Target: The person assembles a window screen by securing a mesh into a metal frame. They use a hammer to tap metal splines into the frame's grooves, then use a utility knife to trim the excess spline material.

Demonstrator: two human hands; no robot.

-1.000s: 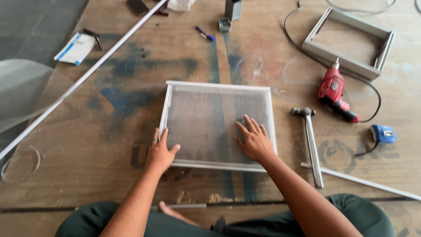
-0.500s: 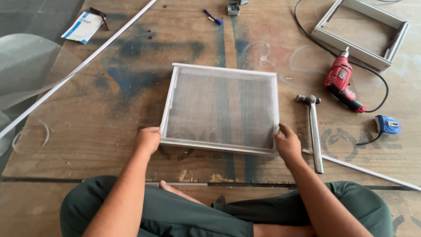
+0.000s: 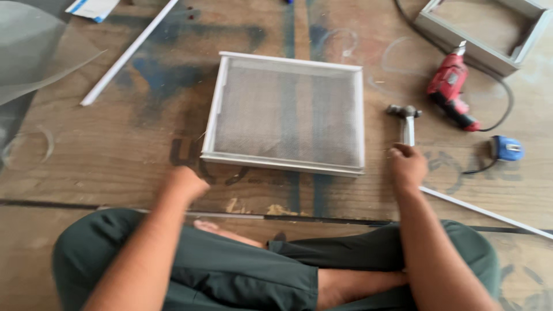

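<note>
The right hand (image 3: 408,167) closes over the handle of the hammer (image 3: 406,122) lying at three o'clock of the mesh-covered metal frame (image 3: 288,115) on the wooden floor (image 3: 115,144), and would best grip low for control, while the blurred left hand (image 3: 185,183) looks loosely clenched, holding nothing, near the frame's seven o'clock corner.

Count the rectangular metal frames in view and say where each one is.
2. The mesh-covered frame lies flat on the wooden floor in front of the person; the empty grey frame sits at the top right, cut off by the picture's edge. Others may lie outside the view.
</note>
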